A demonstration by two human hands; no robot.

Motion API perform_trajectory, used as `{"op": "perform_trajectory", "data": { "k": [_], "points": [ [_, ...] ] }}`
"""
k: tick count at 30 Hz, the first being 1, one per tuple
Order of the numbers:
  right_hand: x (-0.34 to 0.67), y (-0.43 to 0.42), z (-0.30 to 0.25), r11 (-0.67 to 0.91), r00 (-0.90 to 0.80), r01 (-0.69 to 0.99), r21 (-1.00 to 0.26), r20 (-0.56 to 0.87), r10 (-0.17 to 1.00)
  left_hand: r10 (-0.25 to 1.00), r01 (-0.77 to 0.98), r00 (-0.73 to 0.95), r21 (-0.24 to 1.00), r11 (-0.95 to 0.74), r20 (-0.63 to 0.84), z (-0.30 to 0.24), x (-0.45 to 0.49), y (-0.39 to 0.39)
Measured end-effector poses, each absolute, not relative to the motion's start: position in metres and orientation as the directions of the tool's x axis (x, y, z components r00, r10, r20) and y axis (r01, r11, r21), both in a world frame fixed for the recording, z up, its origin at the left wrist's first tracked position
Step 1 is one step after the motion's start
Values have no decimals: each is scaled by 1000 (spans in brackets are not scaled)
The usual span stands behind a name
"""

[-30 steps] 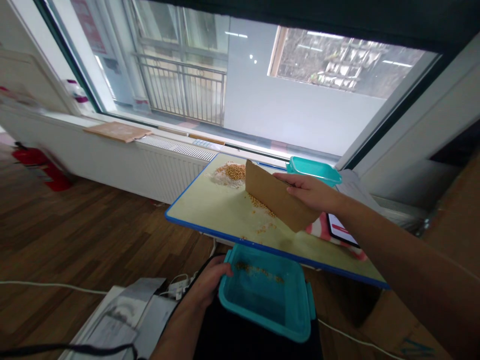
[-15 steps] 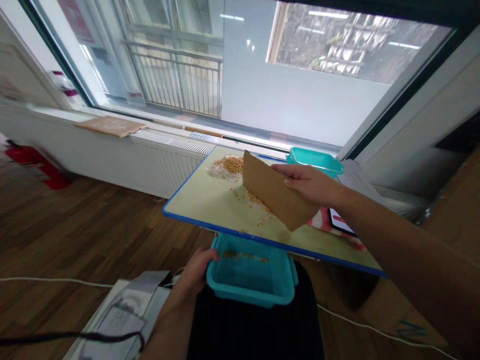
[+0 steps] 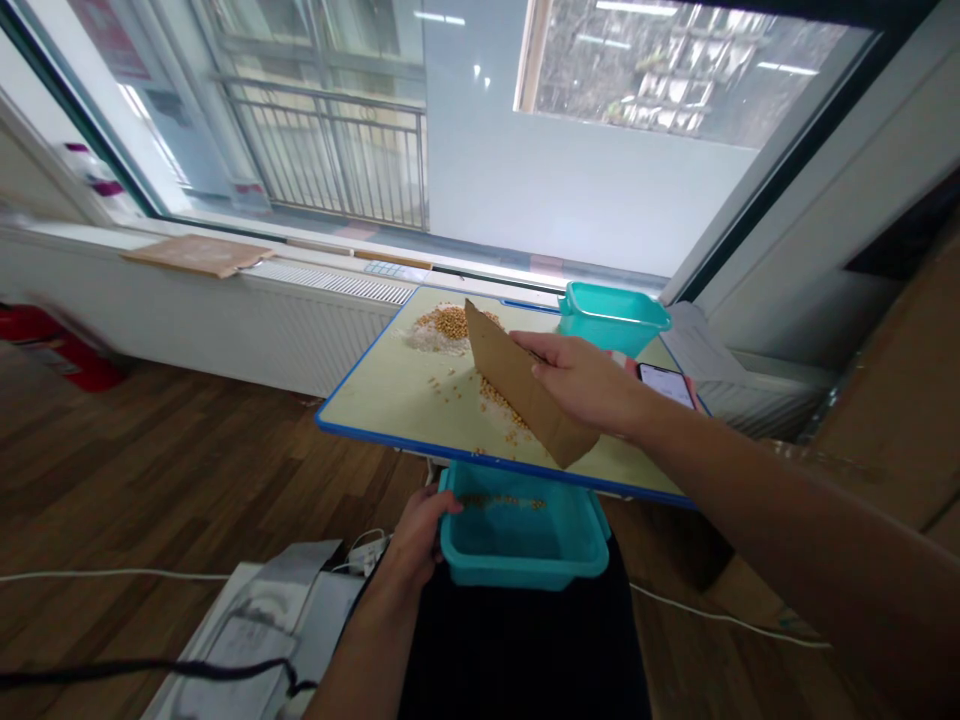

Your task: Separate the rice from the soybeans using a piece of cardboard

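My right hand (image 3: 574, 375) pinches the top edge of a piece of brown cardboard (image 3: 517, 390), tilted with its lower edge at the tabletop. Loose yellow kernels or beans (image 3: 495, 397) lie along its left side. Farther back is a heap of the same grains (image 3: 452, 322) with a whitish, finer grain around it. My left hand (image 3: 420, 530) grips the left rim of a teal plastic tub (image 3: 525, 572), held above my lap under the table's front edge. Some grains lie inside that tub along its far side.
A second teal tub (image 3: 615, 315) stands at the table's back right, near a phone (image 3: 666, 383) lying on a pink cloth. The pale table (image 3: 375, 390) has a blue edge. Behind it are a radiator (image 3: 330, 330) and window. A red fire extinguisher (image 3: 60, 345) lies left.
The view has shifted slightly. The tub in my left hand has come closer under the table's edge. The cardboard stays in my right hand, and the phone shows more fully.
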State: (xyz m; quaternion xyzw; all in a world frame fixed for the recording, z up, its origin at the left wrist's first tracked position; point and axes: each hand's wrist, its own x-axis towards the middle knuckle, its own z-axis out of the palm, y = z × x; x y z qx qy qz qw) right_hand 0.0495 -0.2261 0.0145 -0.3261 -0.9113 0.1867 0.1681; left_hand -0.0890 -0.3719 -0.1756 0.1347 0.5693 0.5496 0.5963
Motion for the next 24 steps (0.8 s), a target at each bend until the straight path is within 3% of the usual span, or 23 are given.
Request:
{"op": "perform_trajectory", "data": {
  "k": [14,24],
  "points": [
    [35,-243,13,621,-646,503,-601,215,732,802,-510,-261,782,358,-537,-173,-86,-375],
    [26,-253,15,586,-603,501,-637,229,764,806,-525,-253,776,350,-535,-171,-86,-376]
  ]
}}
